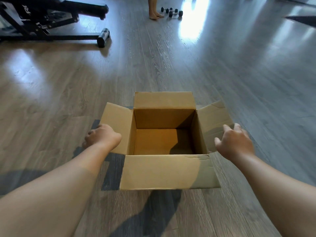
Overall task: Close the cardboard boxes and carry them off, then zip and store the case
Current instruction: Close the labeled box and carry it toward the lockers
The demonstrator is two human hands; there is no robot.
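The empty cardboard box (164, 134) sits open on the floor (171, 65), the left hand (100, 136) grips its left flap (116, 127), the right hand (234, 141) hangs loose, so one-sided pulling might tip it.

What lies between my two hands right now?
In the head view, the open brown cardboard box sits between the left hand and right hand, all four flaps spread, its inside empty.
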